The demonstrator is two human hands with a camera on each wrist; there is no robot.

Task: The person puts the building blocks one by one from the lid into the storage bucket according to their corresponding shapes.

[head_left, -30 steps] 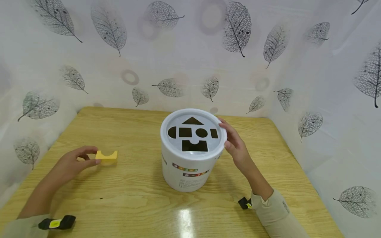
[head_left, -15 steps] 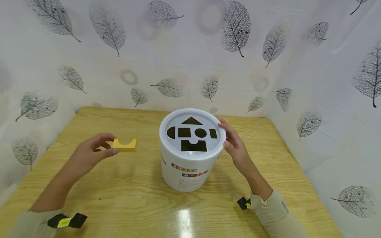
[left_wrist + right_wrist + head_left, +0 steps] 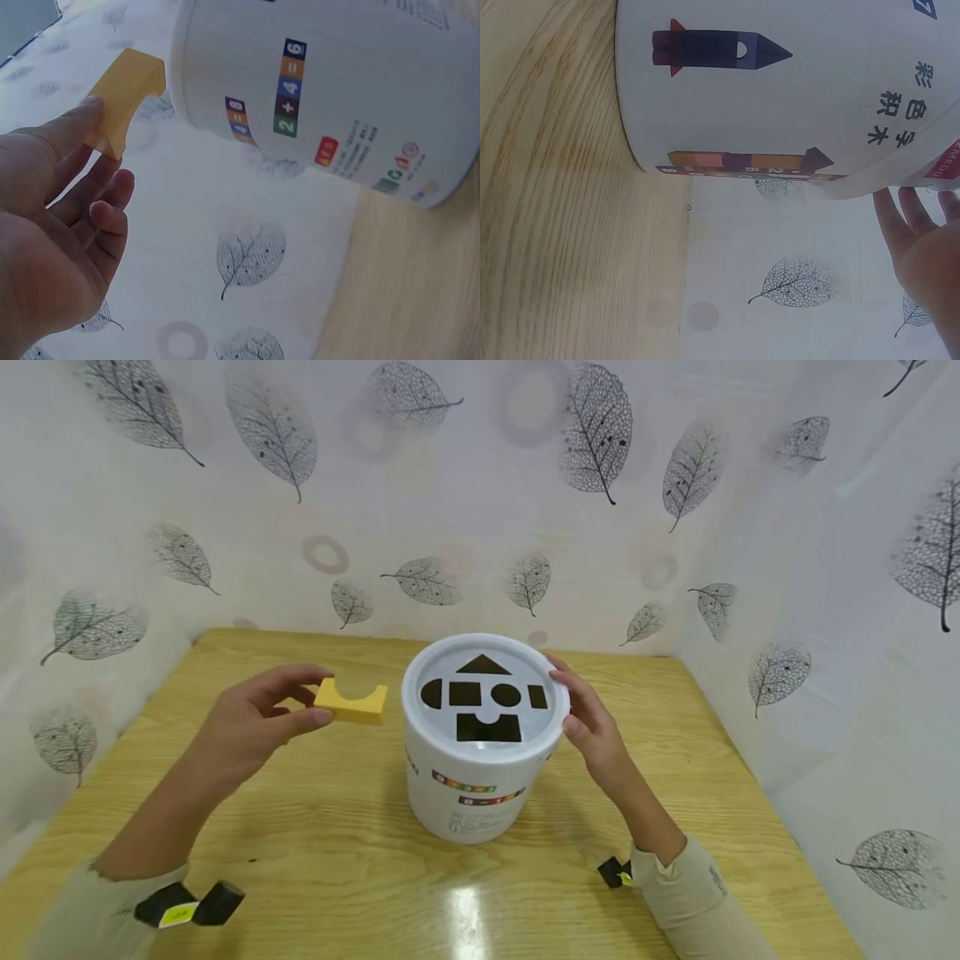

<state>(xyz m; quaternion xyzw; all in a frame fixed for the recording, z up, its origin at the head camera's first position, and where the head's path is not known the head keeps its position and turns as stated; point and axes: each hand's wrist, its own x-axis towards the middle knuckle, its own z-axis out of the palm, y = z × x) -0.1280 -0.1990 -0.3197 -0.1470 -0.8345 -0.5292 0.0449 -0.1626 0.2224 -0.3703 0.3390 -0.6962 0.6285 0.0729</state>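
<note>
My left hand (image 3: 251, 714) pinches a yellow arch-shaped block (image 3: 352, 702) by one end, between thumb and fingers. The block is in the air just left of the white bucket (image 3: 480, 785), its curved notch facing up in the head view. In the left wrist view, the block (image 3: 124, 97) appears close to the bucket's lid end. The bucket stands upright, with a pale lid (image 3: 442, 727) cut with several shaped holes, including a notched one at the front. My right hand (image 3: 596, 735) rests against the right side of the rim, its fingertips (image 3: 889, 199) touching the lid edge.
The bucket stands on a wood-grain table (image 3: 315, 843). Pale sheeting (image 3: 480, 527) with a leaf print rises behind the table and along both sides. Black wrist straps (image 3: 187, 906) with yellow labels sit at the cuffs.
My left hand has carried the yellow arch block right and upward in the head view, from the left of the table to beside the bucket. My right hand and the bucket stay put.
</note>
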